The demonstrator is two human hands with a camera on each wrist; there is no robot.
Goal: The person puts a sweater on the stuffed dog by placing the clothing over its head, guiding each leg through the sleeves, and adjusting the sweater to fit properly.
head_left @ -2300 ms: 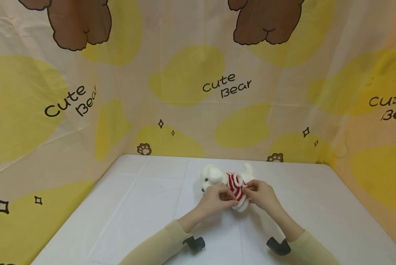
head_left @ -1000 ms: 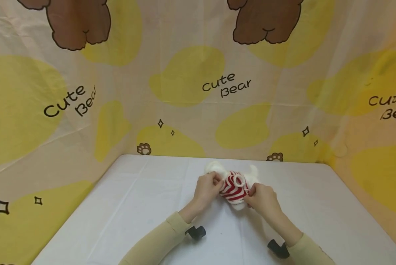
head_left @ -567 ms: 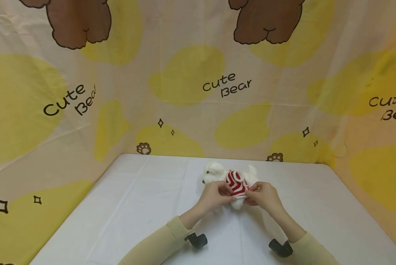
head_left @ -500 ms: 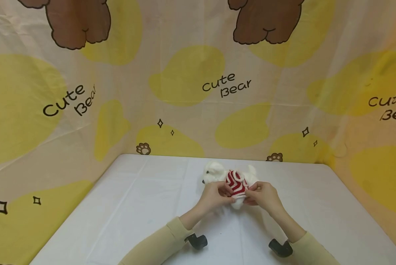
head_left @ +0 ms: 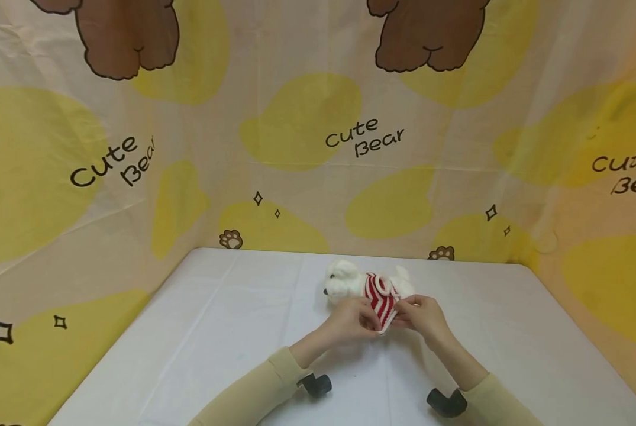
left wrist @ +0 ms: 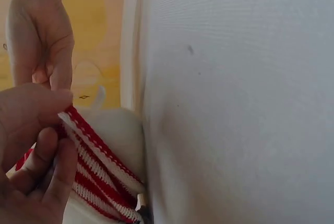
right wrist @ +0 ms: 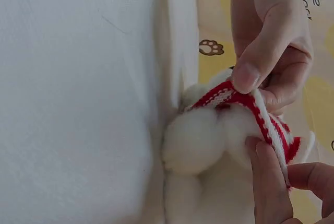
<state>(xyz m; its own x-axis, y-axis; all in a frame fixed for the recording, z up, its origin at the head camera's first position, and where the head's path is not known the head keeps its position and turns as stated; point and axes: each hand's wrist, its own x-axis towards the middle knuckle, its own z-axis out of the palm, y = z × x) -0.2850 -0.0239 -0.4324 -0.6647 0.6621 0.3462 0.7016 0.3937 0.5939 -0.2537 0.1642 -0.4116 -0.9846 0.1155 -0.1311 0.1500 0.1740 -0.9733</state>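
A white plush dog [head_left: 344, 281] lies on its side on the table, head to the left. It wears a red-and-white striped knitted sweater [head_left: 380, 291] with a white ring on top. My left hand [head_left: 346, 319] pinches the sweater's near edge, drawing it out to a point. On the hem's other side my right hand [head_left: 426, 319] pinches the knit between thumb and fingers. The right wrist view shows the hem stretched between both hands, with round white fur [right wrist: 193, 140] beneath. In the left wrist view the striped edge [left wrist: 104, 153] runs down from the left thumb.
The white table [head_left: 232, 307] runs back to a yellow-and-cream printed cloth wall [head_left: 296, 177]. Dark curved pieces [head_left: 318, 386] stick out from the cuffs of both beige sleeves [head_left: 254, 384].
My left hand went from the dog's neck down to the sweater's near edge and pulled it toward me. The stretched knit now covers the white leg that showed. My right hand stayed at the hem.
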